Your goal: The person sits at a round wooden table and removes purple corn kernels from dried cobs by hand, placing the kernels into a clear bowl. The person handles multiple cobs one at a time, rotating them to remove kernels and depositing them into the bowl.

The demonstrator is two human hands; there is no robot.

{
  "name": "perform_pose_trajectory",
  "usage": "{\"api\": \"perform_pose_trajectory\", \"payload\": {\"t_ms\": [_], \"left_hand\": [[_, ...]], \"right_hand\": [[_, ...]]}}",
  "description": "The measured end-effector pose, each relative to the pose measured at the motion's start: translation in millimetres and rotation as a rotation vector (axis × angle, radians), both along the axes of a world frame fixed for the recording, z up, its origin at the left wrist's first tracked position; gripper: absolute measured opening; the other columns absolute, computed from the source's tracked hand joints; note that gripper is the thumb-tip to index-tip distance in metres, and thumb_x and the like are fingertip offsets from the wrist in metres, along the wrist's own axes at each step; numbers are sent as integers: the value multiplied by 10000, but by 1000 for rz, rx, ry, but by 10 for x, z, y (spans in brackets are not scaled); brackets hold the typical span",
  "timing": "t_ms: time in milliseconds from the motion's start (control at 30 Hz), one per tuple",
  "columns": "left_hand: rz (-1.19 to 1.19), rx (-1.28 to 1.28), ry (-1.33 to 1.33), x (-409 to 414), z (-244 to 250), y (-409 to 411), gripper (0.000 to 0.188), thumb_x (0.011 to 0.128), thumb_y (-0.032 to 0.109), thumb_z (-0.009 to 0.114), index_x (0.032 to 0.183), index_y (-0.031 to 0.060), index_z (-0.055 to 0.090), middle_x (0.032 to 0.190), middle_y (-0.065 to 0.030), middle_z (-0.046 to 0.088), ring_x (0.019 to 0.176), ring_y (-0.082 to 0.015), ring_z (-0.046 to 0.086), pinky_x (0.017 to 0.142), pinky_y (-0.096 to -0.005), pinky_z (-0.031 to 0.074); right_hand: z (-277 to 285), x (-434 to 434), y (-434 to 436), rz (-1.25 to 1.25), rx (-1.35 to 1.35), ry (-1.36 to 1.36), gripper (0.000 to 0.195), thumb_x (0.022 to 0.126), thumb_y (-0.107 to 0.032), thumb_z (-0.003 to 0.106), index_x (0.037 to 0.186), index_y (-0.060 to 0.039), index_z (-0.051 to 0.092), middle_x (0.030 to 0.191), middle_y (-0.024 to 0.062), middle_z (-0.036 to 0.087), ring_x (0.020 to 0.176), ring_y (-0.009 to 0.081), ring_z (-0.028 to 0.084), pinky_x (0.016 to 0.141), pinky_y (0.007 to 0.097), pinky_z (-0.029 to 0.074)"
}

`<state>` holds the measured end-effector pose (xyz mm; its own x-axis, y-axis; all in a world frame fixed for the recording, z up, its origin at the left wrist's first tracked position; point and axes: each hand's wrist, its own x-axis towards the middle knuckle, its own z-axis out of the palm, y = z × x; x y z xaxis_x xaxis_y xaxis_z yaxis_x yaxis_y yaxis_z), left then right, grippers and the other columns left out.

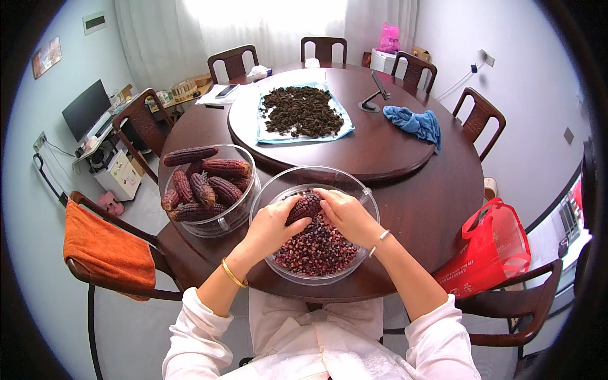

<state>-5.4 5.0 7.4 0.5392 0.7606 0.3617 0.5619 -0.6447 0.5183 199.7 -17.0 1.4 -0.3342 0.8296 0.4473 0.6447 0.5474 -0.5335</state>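
Observation:
My left hand (274,225) grips a dark purple corn cob (304,209) above a clear bowl (256,209). On the cob's right side rest the fingers of my right hand (346,213), its thumb and fingertips pressed to the kernels. Loose red and purple corn kernels (316,251) cover the bottom of this bowl. To the left stands a second clear bowl (240,223), heaped with several whole dark corn cobs (202,190). One cob (190,156) lies across its far rim.
A raised round turntable (380,156) carries dark dried material (304,111) on a pale sheet, a phone stand (373,102) and a blue cloth (413,124). An orange towel (109,247) hangs over the left chair; a red bag (484,251) stands at right.

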Motion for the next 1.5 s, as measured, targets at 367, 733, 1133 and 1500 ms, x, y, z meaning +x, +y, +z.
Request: {"api": "perform_pose_trajectory", "payload": {"t_ms": [367, 733, 1133, 1500], "left_hand": [[22, -52, 45, 26, 26, -2, 477, 815, 341, 650, 1162, 27, 560, 965, -217, 647, 891, -371, 628, 777, -427, 502], [-29, -107, 26, 10, -70, 62, 474, 837, 342, 644, 1166, 14, 554, 899, -201, 657, 807, -334, 651, 713, -405, 504], [-46, -150, -18, -6, -50, 62, 476, 847, 326, 633, 1184, 5, 535, 875, -210, 652, 756, -312, 654, 692, -387, 505], [6, -63, 81, 12, -38, 19, 476, 819, 348, 649, 1168, 43, 538, 988, -208, 642, 911, -366, 622, 779, -434, 495]], "right_hand": [[-32, 40, 51, 41, -86, 84, 284, 936, -124, 446, 1159, 29, 533, 1029, 222, 606, 926, 351, 575, 826, 392, 468], [-161, 60, 105, 7, -4, 16, 268, 904, -74, 445, 1133, 19, 549, 883, 194, 627, 763, 281, 622, 700, 353, 499], [-104, 14, 35, -22, 32, -61, 338, 904, -163, 487, 1142, 75, 514, 987, 258, 616, 931, 370, 603, 795, 413, 490], [-213, 62, 111, 20, -22, 72, 302, 920, -128, 466, 1175, 21, 530, 812, 150, 611, 725, 246, 598, 660, 341, 478]]}}
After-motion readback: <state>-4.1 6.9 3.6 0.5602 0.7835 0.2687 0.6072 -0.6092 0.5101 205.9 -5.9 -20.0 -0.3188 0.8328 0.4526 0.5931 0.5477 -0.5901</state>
